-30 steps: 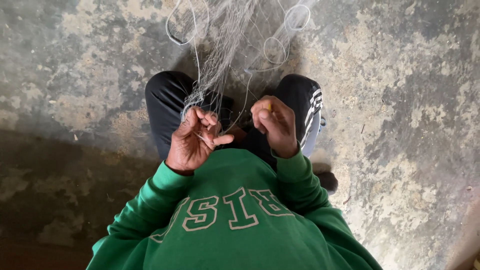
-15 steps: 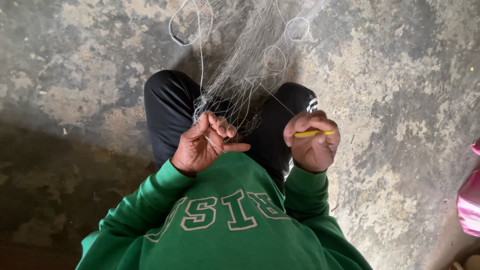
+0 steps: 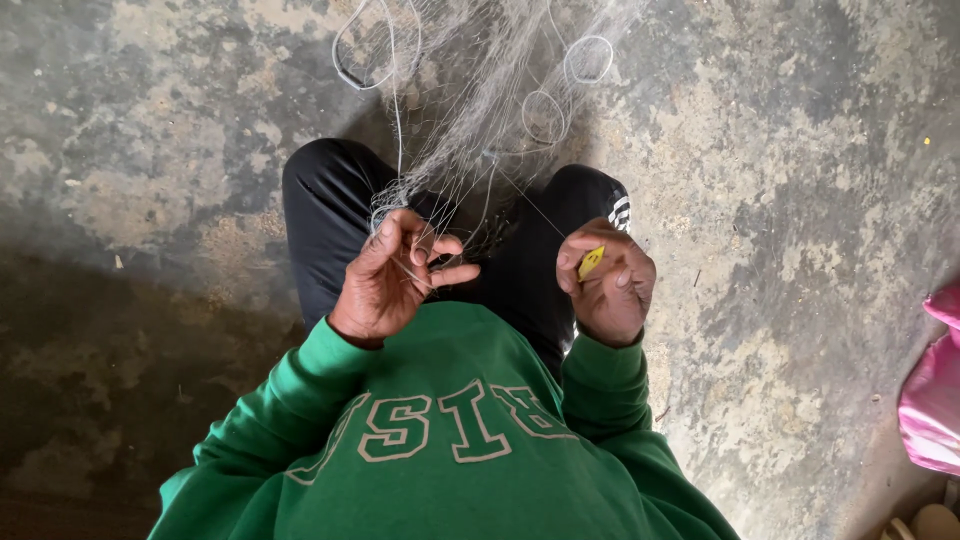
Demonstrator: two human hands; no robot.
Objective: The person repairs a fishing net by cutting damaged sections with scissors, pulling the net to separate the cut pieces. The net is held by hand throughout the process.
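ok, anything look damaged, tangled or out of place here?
Nothing stands out. The left hand pinches a bunched part of the fine net over the knees; the right hand holds a small yellow tool with a thread running up to the net. The concrete floor is patchy and worn. A pink bag sits at the right edge.

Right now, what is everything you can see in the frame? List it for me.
fishing net: one, fine pale grey mesh, hanging from the top of the frame down to the knees
rings: at least three, pale, caught in the net near the top
yellow tool: one, small, in the right hand, a thread running from it up to the net
pink bag: one, at the right edge, partly cut off
floor: worn grey concrete, darker at lower left
trousers: black, both knees raised under the net
sweatshirt: green, pale lettering on the chest
left hand: pinching net strands
right hand: closed round the yellow tool
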